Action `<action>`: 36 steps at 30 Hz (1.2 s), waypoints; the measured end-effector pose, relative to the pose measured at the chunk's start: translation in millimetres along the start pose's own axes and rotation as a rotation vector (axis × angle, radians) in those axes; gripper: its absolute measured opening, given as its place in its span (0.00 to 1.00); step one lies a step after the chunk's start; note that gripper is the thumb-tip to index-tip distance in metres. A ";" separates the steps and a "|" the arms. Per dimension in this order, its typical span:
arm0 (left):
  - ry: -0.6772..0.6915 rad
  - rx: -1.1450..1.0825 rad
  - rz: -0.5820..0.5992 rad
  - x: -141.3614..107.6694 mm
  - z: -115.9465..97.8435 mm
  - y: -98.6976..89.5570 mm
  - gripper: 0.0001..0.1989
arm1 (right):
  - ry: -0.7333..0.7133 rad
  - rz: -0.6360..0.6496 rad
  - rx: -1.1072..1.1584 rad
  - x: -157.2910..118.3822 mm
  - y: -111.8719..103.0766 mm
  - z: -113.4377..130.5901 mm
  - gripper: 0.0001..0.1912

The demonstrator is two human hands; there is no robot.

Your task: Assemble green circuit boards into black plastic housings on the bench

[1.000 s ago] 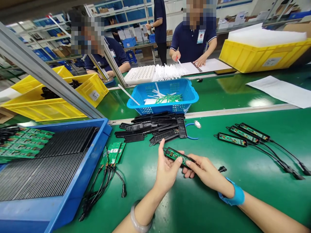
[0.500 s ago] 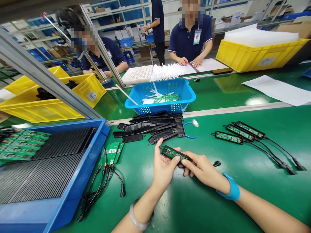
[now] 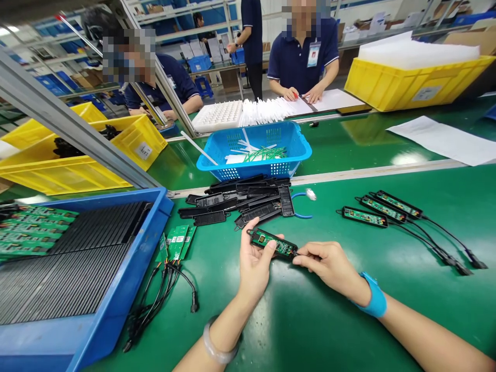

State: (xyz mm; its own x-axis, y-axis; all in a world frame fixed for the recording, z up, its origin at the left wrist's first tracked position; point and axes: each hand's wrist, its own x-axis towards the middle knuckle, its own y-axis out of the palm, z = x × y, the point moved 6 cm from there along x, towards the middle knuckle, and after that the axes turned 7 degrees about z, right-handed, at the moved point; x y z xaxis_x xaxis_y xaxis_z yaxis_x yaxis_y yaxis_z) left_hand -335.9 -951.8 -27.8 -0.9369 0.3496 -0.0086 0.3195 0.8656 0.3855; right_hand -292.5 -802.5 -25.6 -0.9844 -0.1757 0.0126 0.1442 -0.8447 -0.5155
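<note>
Casing [image 3: 253,238], black and narrow, lies tilted in the left hand [image 3: 253,263], above the green table [image 3: 310,325] and just on the near side of the heaped empty black shells [image 3: 263,211]. Left fingers cradle it from below, thumb pressed on the circuit board [image 3: 287,248] inside; right hand [image 3: 331,261] pinches thumb and fingertips at the cable end, seemingly on the cable [image 3: 296,253] itself (its exact seat is too small to read). Main risk, I judge: a tug at that end strains the wire joints or lifts the board out of the shell. Second: the thumb bears on bare components, so too hard a press could harm them. Third: the support is mostly one-sided, so a sideways pull might twist the piece free and drop it. Three filled casings [image 3: 364,217] lie well apart, to the right.
</note>
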 end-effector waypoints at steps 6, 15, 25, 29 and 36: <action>0.017 -0.015 -0.014 -1.1 -1.4 -1.7 0.31 | 0.055 0.122 0.120 1.3 4.4 -2.0 0.23; 0.049 0.125 0.024 -5.7 -11.1 6.2 0.32 | 0.042 0.137 0.031 -0.5 6.8 8.4 0.12; -0.311 0.004 0.137 -0.7 8.0 7.2 0.35 | -0.182 0.096 -0.075 -5.3 -3.6 28.0 0.10; -0.384 0.130 0.313 -5.2 20.0 17.0 0.34 | -0.347 -0.094 -0.273 -10.2 -5.6 29.0 0.11; -0.315 0.366 0.387 -9.1 28.0 19.9 0.33 | -0.529 -0.188 -0.680 -14.9 0.8 38.7 0.11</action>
State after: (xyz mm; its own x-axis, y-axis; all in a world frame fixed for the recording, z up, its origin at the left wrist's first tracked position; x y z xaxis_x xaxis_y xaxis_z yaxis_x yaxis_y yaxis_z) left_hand -317.1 -927.7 -45.9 -0.6737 0.7038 -0.2254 0.7084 0.7019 0.0741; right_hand -273.8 -820.1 6.9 -0.7853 -0.4175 0.4571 -0.2734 -0.4285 -0.8612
